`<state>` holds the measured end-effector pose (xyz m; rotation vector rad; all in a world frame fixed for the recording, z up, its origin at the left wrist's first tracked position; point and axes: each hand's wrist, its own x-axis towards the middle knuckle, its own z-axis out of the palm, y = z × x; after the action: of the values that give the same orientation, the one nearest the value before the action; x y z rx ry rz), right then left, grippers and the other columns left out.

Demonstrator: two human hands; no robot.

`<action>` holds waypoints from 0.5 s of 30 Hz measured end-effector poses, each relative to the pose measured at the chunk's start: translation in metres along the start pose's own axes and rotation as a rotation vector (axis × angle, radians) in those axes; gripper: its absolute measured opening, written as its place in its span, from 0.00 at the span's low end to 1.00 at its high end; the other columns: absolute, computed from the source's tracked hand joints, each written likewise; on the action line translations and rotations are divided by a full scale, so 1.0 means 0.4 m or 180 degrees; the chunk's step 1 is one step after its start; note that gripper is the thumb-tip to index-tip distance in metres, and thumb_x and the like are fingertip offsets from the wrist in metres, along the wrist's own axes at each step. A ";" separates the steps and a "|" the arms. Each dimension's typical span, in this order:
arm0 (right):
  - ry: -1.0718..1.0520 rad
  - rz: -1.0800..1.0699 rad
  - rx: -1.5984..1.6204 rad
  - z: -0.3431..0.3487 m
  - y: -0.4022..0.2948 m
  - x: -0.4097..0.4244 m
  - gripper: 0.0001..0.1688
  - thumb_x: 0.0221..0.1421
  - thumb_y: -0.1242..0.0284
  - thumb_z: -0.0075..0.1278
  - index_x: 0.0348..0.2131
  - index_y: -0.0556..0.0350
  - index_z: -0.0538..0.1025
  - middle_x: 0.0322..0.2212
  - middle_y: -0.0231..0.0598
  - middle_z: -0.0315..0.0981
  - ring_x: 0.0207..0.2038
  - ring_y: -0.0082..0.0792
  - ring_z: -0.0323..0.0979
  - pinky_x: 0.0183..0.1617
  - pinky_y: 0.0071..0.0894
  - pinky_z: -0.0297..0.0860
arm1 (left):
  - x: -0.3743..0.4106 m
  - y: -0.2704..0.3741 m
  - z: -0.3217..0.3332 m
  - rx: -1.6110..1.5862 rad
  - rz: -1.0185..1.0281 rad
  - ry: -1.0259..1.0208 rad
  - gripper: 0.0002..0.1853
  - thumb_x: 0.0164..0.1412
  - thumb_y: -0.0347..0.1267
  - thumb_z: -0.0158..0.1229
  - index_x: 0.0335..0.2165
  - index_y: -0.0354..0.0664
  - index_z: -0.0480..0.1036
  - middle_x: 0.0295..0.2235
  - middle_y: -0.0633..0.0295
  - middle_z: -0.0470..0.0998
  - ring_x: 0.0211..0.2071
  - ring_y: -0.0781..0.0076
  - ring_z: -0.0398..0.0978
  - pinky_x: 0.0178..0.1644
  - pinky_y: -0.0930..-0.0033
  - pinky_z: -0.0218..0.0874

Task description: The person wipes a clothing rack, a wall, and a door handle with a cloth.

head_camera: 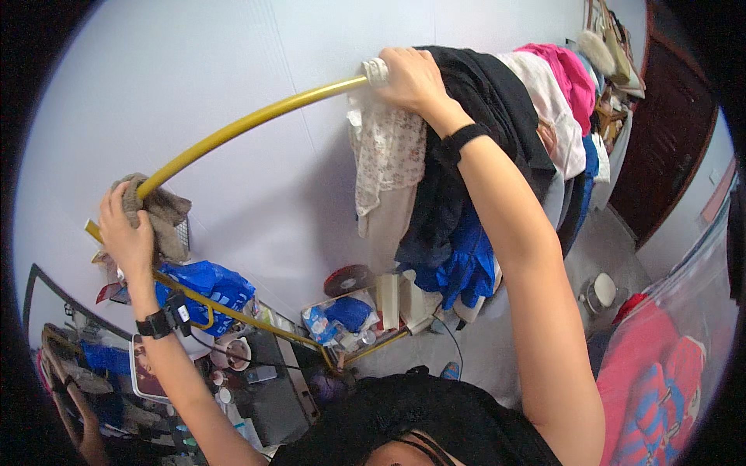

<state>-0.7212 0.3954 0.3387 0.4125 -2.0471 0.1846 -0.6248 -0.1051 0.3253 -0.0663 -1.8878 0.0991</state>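
My left hand [125, 230] is closed around a grey-brown knitted garment [169, 224] draped over the low end of a yellow metal clothes rail [250, 122]. Farther along the rail, my right hand [411, 76] grips the bunched top of hanging clothes. Beside and below it hang a pale floral garment [393, 151] and a black garment [484, 87]. White and pink garments [562, 70] follow to the right. The fingers of both hands hide parts of the cloth and the rail.
Below the left hand are a blue plastic bag [215, 291] and a dark desk [271, 396] with cups. A mirror [58, 326] stands at the far left. Boxes [387, 303] sit under the clothes. A bed with pink bedding [629, 361] lies right, near a dark door [658, 140].
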 end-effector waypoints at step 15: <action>-0.0079 0.0107 0.0078 0.005 -0.002 0.005 0.19 0.44 0.62 0.56 0.32 0.58 0.74 0.29 0.44 0.72 0.38 0.44 0.70 0.48 0.41 0.60 | 0.071 0.450 0.020 -0.0516 0.0580 -0.0174 0.29 0.44 0.26 0.65 0.48 0.50 0.71 0.50 0.57 0.67 0.50 0.53 0.65 0.53 0.52 0.58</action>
<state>-0.7234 0.3935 0.3392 0.3976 -2.0789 0.2263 -0.6421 0.0765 0.3313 -0.3495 -1.9388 0.0724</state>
